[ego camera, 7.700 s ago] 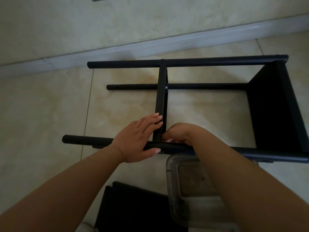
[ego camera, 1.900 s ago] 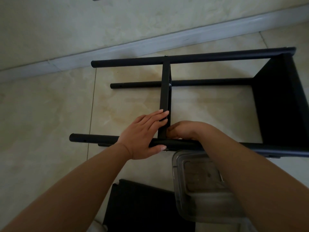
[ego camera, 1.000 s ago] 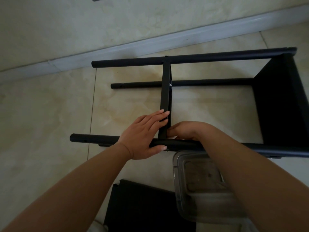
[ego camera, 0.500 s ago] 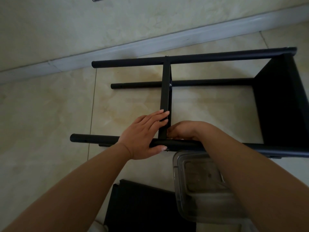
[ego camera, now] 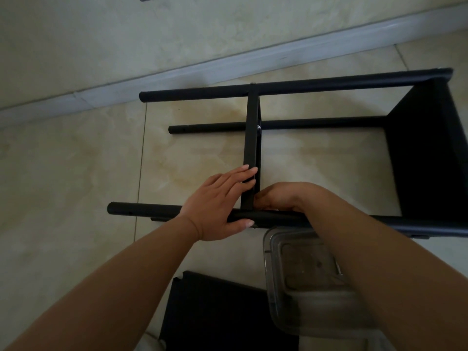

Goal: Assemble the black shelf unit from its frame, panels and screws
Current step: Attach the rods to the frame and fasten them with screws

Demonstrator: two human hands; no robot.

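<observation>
Unmoved, left hand (ego camera: 217,203) flat on panel (ego camera: 250,148); right hand (ego camera: 278,198) curled.

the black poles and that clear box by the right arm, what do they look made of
Poles: probably metal tube with a matte black coat; they are round, thin and straight, have small drilled holes near the ends, and give only a dull sheen.

Clear box: looks like see-through plastic, slightly cloudy, with rounded corners and a moulded rim. Glass cannot be ruled out from this view.

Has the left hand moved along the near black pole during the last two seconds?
No. The left hand still rests where the upright panel meets the near pole, fingers flat against that panel.
</observation>
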